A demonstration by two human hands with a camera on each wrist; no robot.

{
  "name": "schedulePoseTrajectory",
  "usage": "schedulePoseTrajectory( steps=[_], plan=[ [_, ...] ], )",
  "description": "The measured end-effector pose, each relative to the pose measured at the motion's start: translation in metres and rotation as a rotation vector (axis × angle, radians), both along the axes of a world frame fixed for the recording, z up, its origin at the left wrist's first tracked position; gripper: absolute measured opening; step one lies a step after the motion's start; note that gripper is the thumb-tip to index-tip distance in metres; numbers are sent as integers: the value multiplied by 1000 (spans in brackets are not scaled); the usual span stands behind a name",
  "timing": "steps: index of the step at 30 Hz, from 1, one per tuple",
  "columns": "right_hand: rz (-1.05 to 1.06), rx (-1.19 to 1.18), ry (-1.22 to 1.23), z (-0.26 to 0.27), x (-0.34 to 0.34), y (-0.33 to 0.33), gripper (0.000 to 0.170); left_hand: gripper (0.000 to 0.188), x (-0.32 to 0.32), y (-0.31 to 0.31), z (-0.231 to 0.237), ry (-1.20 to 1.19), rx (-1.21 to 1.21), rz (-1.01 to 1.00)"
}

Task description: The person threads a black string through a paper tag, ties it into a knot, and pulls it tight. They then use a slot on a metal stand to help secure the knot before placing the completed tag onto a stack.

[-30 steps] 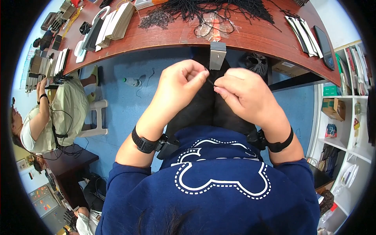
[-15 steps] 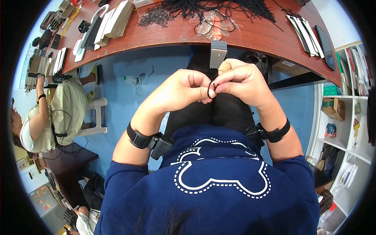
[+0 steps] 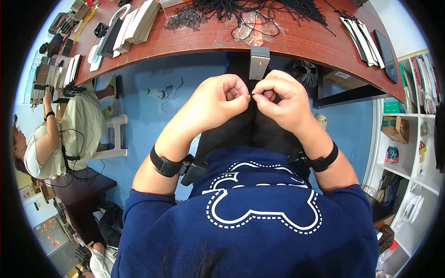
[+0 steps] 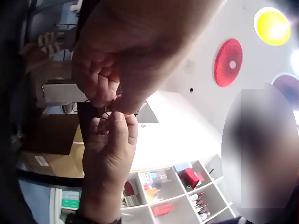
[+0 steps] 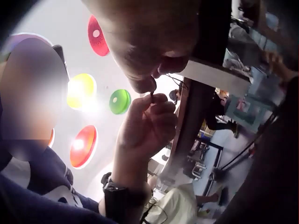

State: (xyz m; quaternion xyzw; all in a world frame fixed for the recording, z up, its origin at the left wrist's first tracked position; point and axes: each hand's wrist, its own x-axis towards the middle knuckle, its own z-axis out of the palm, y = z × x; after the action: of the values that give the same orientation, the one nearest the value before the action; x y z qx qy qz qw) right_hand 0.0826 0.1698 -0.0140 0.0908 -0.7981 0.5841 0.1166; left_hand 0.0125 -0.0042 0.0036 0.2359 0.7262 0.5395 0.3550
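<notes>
At the far left, a person in pale clothes (image 3: 79, 134) sits beside a white stool (image 3: 121, 139). Moving right, a row of pale boards (image 3: 141, 25) stands on the red-brown worktop (image 3: 204, 41), and down on the blue floor (image 3: 143, 125) lies a bottle (image 3: 155, 93) with a green cap. Now the action: the left hand (image 3: 218, 101), fingers curled, pinches a thin black cord (image 3: 251, 95) between thumb and forefinger. That cord sits right between the two hands, above the lap, and the left wrist view catches a small loop of it. Just beyond, a grey block (image 3: 258, 66) is at the worktop's front edge, a heap of black cords (image 3: 259, 8) behind it. Here's the right hand (image 3: 283, 101), fingers bent, pinching the same cord, fingertips nearly meeting the left's. Farther right, white strips (image 3: 360, 42), then a dark phone (image 3: 384, 55) by the worktop's end, and finally white shelves (image 3: 397, 167).
</notes>
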Motion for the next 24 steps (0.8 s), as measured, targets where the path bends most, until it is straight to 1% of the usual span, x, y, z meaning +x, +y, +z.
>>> schedulePoseTrajectory(
  steps=[1,2,3,4,5,7,8,10,13,17,19,20,22,23,24],
  plan=[
    [-2,-1,0,4,0,1,7,5,0,-2,1,-142,55,7],
    [1,139,143,8,0,2,9,5,0,-2,3,-143,55,5],
    [5,280,287,11,-1,4,10,6,0,-3,5,-230,100,-5],
    [29,330,347,12,-2,6,11,8,-1,-4,6,-318,146,-15],
    [29,330,347,15,-2,7,11,8,-1,-4,6,-318,146,-15],
    [75,467,396,20,-3,8,12,11,0,-5,4,-264,137,1],
    [75,467,395,23,-2,8,12,11,0,-5,4,-264,136,1],
    [87,587,377,28,-1,8,13,10,2,-3,4,-221,94,30],
    [98,616,369,30,0,4,13,9,3,-1,1,-179,86,17],
    [83,542,371,28,0,2,12,6,4,-3,-4,-167,124,22],
    [42,356,110,34,3,1,11,6,3,-4,-4,-205,169,15],
    [44,356,109,33,4,2,11,6,4,-4,-3,-206,169,17],
    [47,94,-158,28,7,3,14,6,8,-3,3,-71,115,23],
    [46,93,-158,23,7,4,14,6,9,-2,5,-71,114,22],
    [30,8,-165,18,6,4,15,6,11,-2,6,-9,88,29]
  ],
)
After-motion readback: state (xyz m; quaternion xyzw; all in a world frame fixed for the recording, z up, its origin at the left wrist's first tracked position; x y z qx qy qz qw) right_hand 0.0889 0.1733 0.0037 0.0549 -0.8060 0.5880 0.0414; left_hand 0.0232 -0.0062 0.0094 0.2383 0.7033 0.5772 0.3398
